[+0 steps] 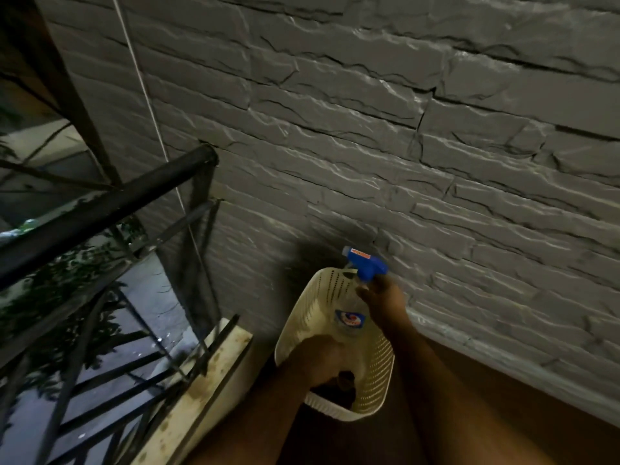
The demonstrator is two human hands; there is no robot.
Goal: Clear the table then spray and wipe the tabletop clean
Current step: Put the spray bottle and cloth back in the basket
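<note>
I see the spray bottle point(350, 317) standing tilted in a cream perforated plastic basket point(375, 374), long axis running up and away from me, its blue trigger head point(365, 263) topmost with the nozzle pointing left along the wall. My right hand point(380, 298) has its fingers curled round the clear neck just under the head. My left hand point(322, 359) grips the basket's near-left rim. Behind is a grey, rough stone-textured wall point(369, 129); left, a black metal railing point(100, 209)
</note>
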